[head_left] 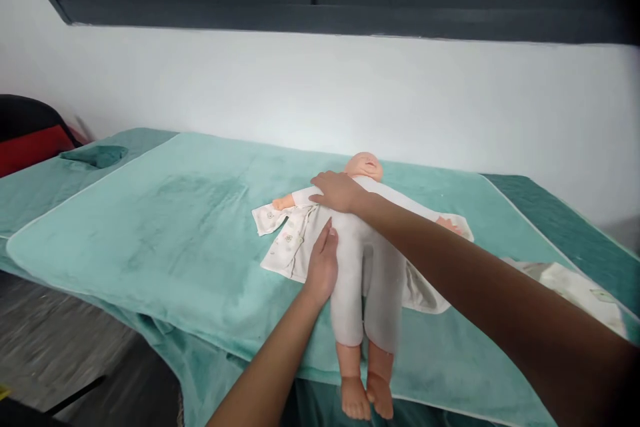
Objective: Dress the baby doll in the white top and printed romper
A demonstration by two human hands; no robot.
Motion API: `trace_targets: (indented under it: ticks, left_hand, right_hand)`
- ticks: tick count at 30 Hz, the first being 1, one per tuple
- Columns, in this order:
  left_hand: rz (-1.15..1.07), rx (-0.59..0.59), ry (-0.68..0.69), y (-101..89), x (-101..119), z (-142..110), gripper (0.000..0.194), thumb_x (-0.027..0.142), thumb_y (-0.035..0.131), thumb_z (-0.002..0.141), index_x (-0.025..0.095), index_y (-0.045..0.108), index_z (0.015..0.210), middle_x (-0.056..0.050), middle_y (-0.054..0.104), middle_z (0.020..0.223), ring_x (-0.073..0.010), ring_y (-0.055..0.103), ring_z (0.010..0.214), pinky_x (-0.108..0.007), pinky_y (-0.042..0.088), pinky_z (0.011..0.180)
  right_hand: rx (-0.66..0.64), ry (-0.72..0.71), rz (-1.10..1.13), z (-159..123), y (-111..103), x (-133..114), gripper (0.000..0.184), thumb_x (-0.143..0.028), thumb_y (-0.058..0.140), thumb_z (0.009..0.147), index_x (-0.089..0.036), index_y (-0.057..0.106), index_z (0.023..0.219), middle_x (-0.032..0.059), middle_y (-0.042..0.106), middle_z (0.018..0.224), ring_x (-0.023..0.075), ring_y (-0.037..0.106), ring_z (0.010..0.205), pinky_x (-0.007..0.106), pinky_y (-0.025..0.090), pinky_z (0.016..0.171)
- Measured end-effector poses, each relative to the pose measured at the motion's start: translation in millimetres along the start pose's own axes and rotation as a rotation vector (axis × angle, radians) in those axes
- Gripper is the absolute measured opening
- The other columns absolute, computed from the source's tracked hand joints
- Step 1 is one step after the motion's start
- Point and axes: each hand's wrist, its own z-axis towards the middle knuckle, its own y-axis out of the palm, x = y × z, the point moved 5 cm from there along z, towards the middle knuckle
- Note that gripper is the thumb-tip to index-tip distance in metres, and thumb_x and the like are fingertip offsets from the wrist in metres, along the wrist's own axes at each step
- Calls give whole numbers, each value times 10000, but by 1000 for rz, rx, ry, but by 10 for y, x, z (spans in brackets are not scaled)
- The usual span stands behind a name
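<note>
Baby doll (351, 240), one, face up on a patterned jacket (286, 248), over a teal blanket (200, 227). Long axis: from the wall (250, 80) to the near edge, head farthest, feet toward the wearer. Right hand (340, 192): unclenched, laid across the chest. Left hand (323, 267): fingers extended, against the hip. Right forearm hides part of torso, jacket and patterned cloth (563, 283). Facial detail: indistinct.

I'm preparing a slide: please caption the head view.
Right hand at its chest, left hand at its side, a doll lies face up on a printed garment over a green blanket.
</note>
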Motion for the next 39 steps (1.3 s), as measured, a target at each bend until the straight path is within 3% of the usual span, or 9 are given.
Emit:
trace_targets:
  ticks: [6, 9, 12, 17, 23, 30, 34, 36, 39]
  left_hand:
    - [193, -35, 184, -71, 63, -60, 426, 414, 457, 986, 266, 604, 1358, -61, 579, 1449, -257, 484, 1380, -438, 280, 1219]
    - [477, -92, 393, -180, 151, 55, 389, 231, 463, 946, 254, 647, 1288, -84, 630, 1367, -263, 535, 1309, -447, 331, 1178]
    - [802, -81, 539, -324, 257, 306, 436, 97, 509, 842, 203, 667, 1234, -126, 598, 1387, -285, 454, 1381, -452, 279, 1204]
    - [965, 84, 334, -701, 313, 766, 394, 232, 622, 833, 172, 658, 1221, -179, 629, 1317, -355, 549, 1250, -504, 372, 1088]
    - [869, 136, 280, -949, 336, 918, 148, 282, 605, 843, 199, 722, 880, -92, 733, 988, -249, 628, 924, -340, 431, 858]
    - [652, 293, 192, -1123, 459, 1028, 318, 379, 550, 875, 189, 533, 620, 28, 452, 582, -134, 392, 598, -277, 289, 593]
    - [520, 322, 195, -1005, 566, 952, 324, 419, 517, 905, 193, 491, 674, 37, 433, 629, -120, 382, 620, -260, 306, 588]
    - [423, 281, 215, -777, 631, 876, 297, 429, 483, 929, 193, 529, 753, 25, 504, 684, -127, 439, 654, -255, 354, 616]
    - [269, 73, 279, -271, 743, 760, 256, 405, 539, 911, 185, 590, 793, -8, 595, 779, -149, 514, 747, -262, 394, 700]
  right_hand:
    - [-118, -37, -1, 215, 181, -137, 312, -467, 530, 930, -207, 624, 1074, 103, 675, 1133, 271, 626, 956, 365, 447, 746]
    - [-62, -6, -5, 122, 100, -81, 314, -448, 485, 956, -210, 607, 1120, 102, 675, 1135, 274, 626, 970, 359, 437, 749]
    - [46, 20, 33, -24, -20, 8, 368, -448, 434, 985, -213, 576, 1229, 107, 652, 1209, 283, 603, 1055, 361, 428, 789]
    - [52, -17, 60, -224, -65, 103, 423, -470, 399, 1002, -247, 576, 1315, 104, 639, 1200, 280, 586, 1065, 375, 406, 852]
    - [45, 1, 85, -320, -92, 126, 450, -543, 394, 992, -311, 598, 1319, 94, 625, 1186, 276, 584, 1016, 391, 388, 890]
    - [7, -19, -35, -310, -66, 44, 459, -575, 407, 981, -264, 673, 1190, 112, 650, 1074, 292, 583, 1014, 393, 384, 854]
    - [-10, 10, -136, -263, 20, 17, 416, -534, 440, 976, -231, 696, 1101, 129, 662, 1033, 304, 585, 1003, 401, 388, 832]
    - [9, 25, -143, -221, 78, 1, 381, -493, 463, 973, -212, 697, 1081, 143, 668, 1051, 314, 583, 1015, 413, 391, 849]
    - [56, 82, -104, -157, 142, -3, 295, -338, 464, 973, -170, 682, 1077, 166, 668, 1084, 312, 584, 1011, 416, 400, 881]
